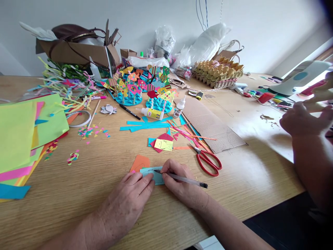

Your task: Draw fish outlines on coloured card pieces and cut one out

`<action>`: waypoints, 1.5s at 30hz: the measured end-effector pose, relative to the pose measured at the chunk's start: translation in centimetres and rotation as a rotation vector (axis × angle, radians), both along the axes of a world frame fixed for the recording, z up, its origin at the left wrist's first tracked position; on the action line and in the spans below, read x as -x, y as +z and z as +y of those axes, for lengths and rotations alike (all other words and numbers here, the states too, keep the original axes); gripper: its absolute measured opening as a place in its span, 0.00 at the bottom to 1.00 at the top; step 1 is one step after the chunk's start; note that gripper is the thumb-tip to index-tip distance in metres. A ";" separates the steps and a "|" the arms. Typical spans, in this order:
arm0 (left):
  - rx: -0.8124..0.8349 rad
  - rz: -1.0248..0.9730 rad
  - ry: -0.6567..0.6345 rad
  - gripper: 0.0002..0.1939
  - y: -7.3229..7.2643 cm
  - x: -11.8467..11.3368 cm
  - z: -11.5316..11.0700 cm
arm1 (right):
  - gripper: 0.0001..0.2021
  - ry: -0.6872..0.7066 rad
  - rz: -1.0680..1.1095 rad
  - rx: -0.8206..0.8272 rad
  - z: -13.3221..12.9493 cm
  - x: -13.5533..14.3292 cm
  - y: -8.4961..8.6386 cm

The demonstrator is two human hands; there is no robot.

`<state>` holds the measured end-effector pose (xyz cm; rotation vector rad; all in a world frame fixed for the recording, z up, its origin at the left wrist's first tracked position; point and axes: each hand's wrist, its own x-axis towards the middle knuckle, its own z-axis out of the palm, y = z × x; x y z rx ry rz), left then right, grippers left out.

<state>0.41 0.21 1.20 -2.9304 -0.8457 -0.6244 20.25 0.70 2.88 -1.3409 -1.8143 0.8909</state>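
Observation:
My right hand is closed around a pen, whose tip rests on a small light blue paper piece with dark drawn lines. Lying flat, the fingers of my left hand press on the left part of that piece. An orange paper piece with a faint outline sticks out just behind my left fingers. Farther back, a yellow paper piece bearing a fish drawing lies on dark red paper. Red-handled scissors lie to the right of my right hand.
Coloured sheets are stacked at left. Behind are blue paper strips, a glue bottle, paper fish decorations and a cardboard sheet. Egg trays stand at the back. Another person's hand holds an egg tray piece at right.

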 end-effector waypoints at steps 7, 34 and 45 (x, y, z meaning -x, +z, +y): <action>-0.003 0.000 -0.007 0.16 0.0 0.0 0.1 | 0.05 -0.004 -0.006 -0.012 0.0 0.0 -0.1; 0.003 0.019 -0.008 0.16 0.2 0.0 0.1 | 0.06 -0.002 0.004 -0.002 0.1 -0.1 0.0; -0.003 0.009 -0.010 0.15 0.0 0.0 0.2 | 0.05 -0.012 0.005 -0.008 0.1 -0.1 0.0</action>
